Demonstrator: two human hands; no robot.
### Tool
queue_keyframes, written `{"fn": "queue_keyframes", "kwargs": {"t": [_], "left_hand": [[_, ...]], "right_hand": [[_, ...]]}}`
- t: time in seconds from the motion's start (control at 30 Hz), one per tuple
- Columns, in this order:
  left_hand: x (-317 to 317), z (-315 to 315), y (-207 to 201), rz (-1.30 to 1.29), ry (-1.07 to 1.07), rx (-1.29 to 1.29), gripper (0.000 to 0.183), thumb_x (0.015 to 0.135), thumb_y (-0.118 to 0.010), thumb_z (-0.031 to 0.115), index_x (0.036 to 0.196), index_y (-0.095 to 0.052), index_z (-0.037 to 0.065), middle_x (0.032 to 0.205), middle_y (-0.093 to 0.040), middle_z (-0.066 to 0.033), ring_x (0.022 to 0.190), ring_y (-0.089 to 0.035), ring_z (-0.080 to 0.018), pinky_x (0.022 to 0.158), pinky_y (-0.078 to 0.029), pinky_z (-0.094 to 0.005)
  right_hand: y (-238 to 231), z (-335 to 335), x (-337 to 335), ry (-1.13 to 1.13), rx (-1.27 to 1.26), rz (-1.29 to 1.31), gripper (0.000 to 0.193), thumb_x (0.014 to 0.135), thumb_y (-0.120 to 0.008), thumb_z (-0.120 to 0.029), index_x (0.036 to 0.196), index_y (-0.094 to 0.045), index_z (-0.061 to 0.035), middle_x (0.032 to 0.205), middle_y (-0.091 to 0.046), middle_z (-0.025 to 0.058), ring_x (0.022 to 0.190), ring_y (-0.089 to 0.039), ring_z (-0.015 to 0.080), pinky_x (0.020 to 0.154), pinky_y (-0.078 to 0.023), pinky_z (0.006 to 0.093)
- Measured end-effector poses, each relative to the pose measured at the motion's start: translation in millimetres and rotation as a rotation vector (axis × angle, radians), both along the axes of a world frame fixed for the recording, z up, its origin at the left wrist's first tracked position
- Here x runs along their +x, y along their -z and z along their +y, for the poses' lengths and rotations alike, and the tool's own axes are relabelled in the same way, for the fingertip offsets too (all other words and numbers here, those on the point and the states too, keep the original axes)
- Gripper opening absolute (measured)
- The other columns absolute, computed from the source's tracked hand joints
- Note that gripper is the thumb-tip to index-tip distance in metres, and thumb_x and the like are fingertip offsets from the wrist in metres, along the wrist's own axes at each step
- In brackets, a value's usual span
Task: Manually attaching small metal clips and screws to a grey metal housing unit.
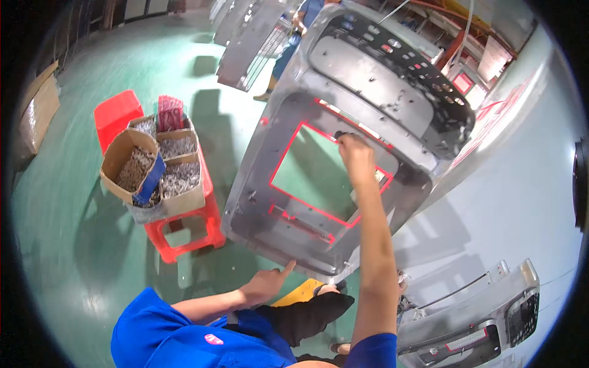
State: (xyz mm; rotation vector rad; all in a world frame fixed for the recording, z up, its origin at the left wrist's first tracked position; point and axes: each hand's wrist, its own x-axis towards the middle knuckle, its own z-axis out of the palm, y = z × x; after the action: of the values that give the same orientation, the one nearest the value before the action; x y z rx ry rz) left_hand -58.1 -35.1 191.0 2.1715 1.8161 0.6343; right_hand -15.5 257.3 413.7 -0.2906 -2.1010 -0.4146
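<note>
A big grey moulded panel stands tilted in front of me, with a large rectangular opening edged in red. At the far edge of that opening, my right hand is closed, its fingertips pinched at a small dark piece whose kind I cannot make out. Low on the left, my left hand has its index finger stretched toward the panel's near edge, at or very near it. Nothing shows in the left hand, though its other fingers are partly curled. A narrow red-edged slot lies below the opening.
To the left, a red plastic stool carries open cardboard boxes of small grey and brownish parts. Another red stool stands behind. A similar grey panel leans at lower right by the pale wall. A person stands beyond the panel.
</note>
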Motion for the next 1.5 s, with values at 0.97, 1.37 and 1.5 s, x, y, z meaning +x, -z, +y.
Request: {"fn": "queue_keyframes", "kwargs": {"t": [0.97,1.37,1.5], "left_hand": [[-69.3,60.1,51.7,0.162,-0.055,-0.030,0.076,0.078,-0.045,0.001,0.147,-0.013,0.007,0.085,-0.061,-0.0234,0.070,-0.063,-0.0381,0.061,-0.051,-0.0468],[-279.4,169.3,103.5,-0.065,-0.060,0.328,0.063,0.081,-0.043,-0.002,0.141,-0.031,0.009,0.072,-0.060,-0.0279,0.073,-0.060,-0.0438,0.064,-0.047,-0.0492],[-296.1,183.2,78.9,0.066,-0.211,0.175,0.061,0.081,-0.043,-0.001,0.140,-0.033,0.011,0.074,-0.060,-0.0291,0.076,-0.060,-0.0446,0.067,-0.046,-0.0506]], "right_hand": [[11.0,6.1,-63.4,0.427,-0.128,0.014,0.024,0.070,-0.066,-0.011,0.093,-0.061,-0.0076,0.095,-0.064,0.0122,0.081,-0.066,0.0278,0.064,-0.053,0.0432],[119.1,-158.2,-61.8,-0.306,-0.872,-0.157,0.021,0.073,-0.072,-0.020,0.084,-0.064,-0.0030,0.068,-0.064,0.0120,0.062,-0.063,0.0244,0.058,-0.048,0.0343],[199.3,-173.3,-19.4,-0.289,-1.204,-0.024,0.015,0.073,-0.069,-0.016,0.077,-0.064,-0.0027,0.066,-0.065,0.0101,0.061,-0.065,0.0226,0.057,-0.048,0.0337]]}}
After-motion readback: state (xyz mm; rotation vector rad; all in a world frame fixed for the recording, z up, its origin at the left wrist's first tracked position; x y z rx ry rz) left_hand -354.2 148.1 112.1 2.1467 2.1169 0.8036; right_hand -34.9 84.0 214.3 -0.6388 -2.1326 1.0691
